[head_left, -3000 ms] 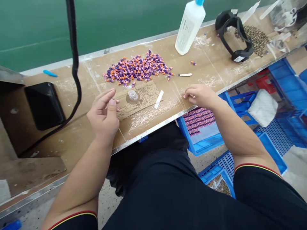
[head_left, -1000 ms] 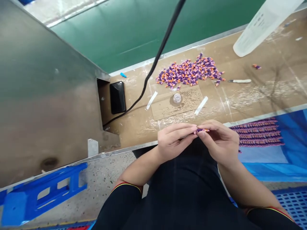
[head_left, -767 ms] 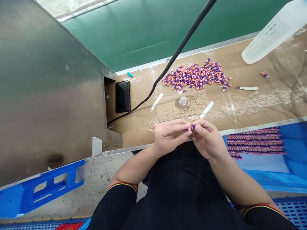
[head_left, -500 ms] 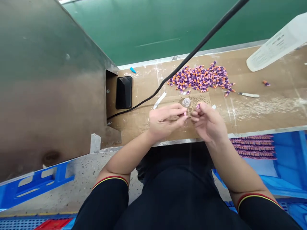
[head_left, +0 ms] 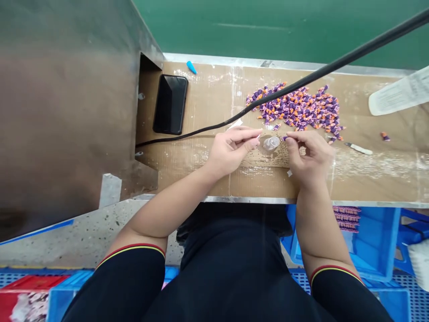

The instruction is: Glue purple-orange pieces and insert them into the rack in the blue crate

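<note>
My left hand [head_left: 231, 150] is pinched at the thumb and forefinger on a small pale pink piece, left of a small clear round container [head_left: 271, 143]. To the container's right, my right hand [head_left: 310, 156] pinches a small purple piece [head_left: 284, 138] between thumb and forefinger. Just beyond both hands lies a pile of small purple, orange and pink pieces [head_left: 301, 109]. The two hands are apart, both over the cardboard-covered bench [head_left: 201, 161].
A black cable [head_left: 301, 82] crosses above the bench and pile. A black phone [head_left: 170, 104] and a blue cap [head_left: 191, 67] lie at the left. At the right are a white-handled blade [head_left: 360, 149], a loose piece [head_left: 385, 136] and a white bottle [head_left: 398, 96]. Blue crates [head_left: 375, 241] stand below.
The view has shifted. My hands have moved farther apart, my right hand turning palm down with a purple piece now showing at its fingertips. The clear container now shows between them.
</note>
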`<state>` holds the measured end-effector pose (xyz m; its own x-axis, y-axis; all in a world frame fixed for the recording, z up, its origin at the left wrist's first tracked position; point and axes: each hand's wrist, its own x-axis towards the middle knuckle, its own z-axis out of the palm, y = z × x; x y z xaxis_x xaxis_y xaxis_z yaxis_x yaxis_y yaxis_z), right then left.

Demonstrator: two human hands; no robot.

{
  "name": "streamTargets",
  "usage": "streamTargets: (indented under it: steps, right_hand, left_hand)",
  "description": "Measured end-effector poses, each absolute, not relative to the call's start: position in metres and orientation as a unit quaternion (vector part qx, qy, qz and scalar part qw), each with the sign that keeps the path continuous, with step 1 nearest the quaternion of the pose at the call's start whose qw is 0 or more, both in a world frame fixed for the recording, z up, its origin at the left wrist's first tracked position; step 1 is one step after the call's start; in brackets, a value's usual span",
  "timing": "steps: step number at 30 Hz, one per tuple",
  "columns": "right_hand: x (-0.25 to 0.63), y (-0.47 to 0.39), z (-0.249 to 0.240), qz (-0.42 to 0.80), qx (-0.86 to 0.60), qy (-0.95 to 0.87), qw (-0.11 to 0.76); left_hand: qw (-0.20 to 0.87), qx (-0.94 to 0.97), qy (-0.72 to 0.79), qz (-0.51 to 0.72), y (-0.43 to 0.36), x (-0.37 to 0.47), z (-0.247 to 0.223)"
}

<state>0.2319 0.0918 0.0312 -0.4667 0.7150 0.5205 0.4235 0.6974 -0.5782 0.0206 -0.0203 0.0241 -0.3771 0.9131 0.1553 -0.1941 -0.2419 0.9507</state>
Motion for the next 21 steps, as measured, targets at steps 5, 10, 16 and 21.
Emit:
streamTargets:
  steps: [5, 10, 16, 21]
  right_hand:
    - [0.234, 0.093, 0.032, 0.110, -0.269, -0.876, 0.384]
    - [0.233, 0.091, 0.034, 0.106, -0.271, -0.892, 0.346]
    - [0.232, 0.088, 0.034, 0.095, -0.280, -0.897, 0.327]
    - [0.231, 0.087, 0.034, 0.106, -0.291, -0.896, 0.317]
  left_hand:
    - [0.465, 0.308, 0.467, 0.687, -0.019, 0.018, 0.036]
    - [0.467, 0.312, 0.462, 0.687, -0.021, 0.019, 0.044]
    - [0.466, 0.325, 0.469, 0.676, -0.023, 0.023, 0.043]
    - [0.456, 0.333, 0.472, 0.677, -0.023, 0.024, 0.040]
